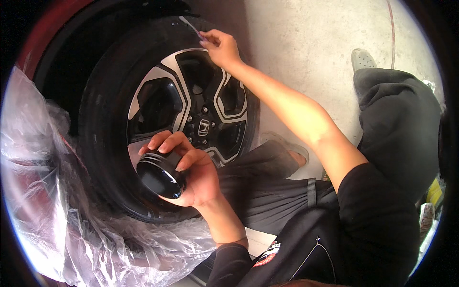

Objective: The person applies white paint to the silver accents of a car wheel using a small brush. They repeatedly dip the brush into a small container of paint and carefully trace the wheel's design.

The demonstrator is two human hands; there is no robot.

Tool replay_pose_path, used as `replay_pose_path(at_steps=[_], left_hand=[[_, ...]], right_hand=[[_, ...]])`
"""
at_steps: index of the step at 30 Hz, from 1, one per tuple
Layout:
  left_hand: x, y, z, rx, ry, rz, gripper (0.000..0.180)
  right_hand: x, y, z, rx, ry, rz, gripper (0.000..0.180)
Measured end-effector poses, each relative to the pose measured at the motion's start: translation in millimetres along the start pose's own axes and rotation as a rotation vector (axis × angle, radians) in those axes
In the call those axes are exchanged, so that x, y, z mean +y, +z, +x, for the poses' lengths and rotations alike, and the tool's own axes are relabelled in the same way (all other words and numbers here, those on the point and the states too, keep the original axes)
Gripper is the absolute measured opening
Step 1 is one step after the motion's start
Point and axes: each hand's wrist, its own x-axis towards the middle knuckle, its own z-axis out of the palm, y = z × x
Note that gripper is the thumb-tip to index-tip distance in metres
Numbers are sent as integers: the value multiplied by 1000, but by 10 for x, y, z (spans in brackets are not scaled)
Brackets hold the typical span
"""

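Left hand [193, 174] fingers wrap a black jar [160, 174]; right hand [221, 47] fingers pinch a thin brush [190, 26] against the tyre [103, 119].

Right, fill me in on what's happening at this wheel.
A person crouches beside a car wheel on a concrete floor. The left hand has its grip around a small round black jar, open end tilted toward the camera. The right hand reaches up to the top of the tyre, holding a thin brush against the rubber. Clear plastic sheeting covers the red bodywork to the left.
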Motion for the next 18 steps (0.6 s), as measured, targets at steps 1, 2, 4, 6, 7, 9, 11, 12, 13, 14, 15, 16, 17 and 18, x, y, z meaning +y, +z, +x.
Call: replay_pose_path(at_steps=[1,2,4,6,7,9,11,12,13,14,15,16,17,18], left_hand=[[22,-34,8,4,10,2,25],[48,-89,11,8,20,4,29],[80,-121,28,12,30,0,33],[60,-129,64,15,9,-24,34],[59,-123,56,6,1,-34,34],[49,-95,50,-9,-13,-55,35],[36,-99,15,-7,-13,-33,35],[80,-91,-10,-9,1,-11,35],[77,-108,-3,-22,0,11,37],[59,-86,9,4,8,3,33],[37,-60,17,29,15,-5,28],[24,-61,30,58,24,-10,24],[35,-68,28,81,41,-7,23],[67,-64,20,78,50,-4,22]], right_hand=[[-49,35,25,-4,-21,6,22],[-92,46,-29,-20,-5,-9,22],[-171,22,-303,-53,25,-40,22],[-33,-58,-603,-112,64,-80,22],[-42,-37,-677,-114,31,-32,22],[-27,-26,-643,-107,4,-6,22],[-3,-4,-278,-21,-35,22,21],[-132,50,-141,-52,25,-33,22],[-154,77,-17,-45,-27,-2,23],[-177,105,74,-38,-79,29,23],[-191,96,58,-42,-88,-11,23],[-196,96,-36,-48,-93,-49,23],[-216,112,-213,-54,-55,-27,23],[-315,82,-417,-139,68,-96,23]])
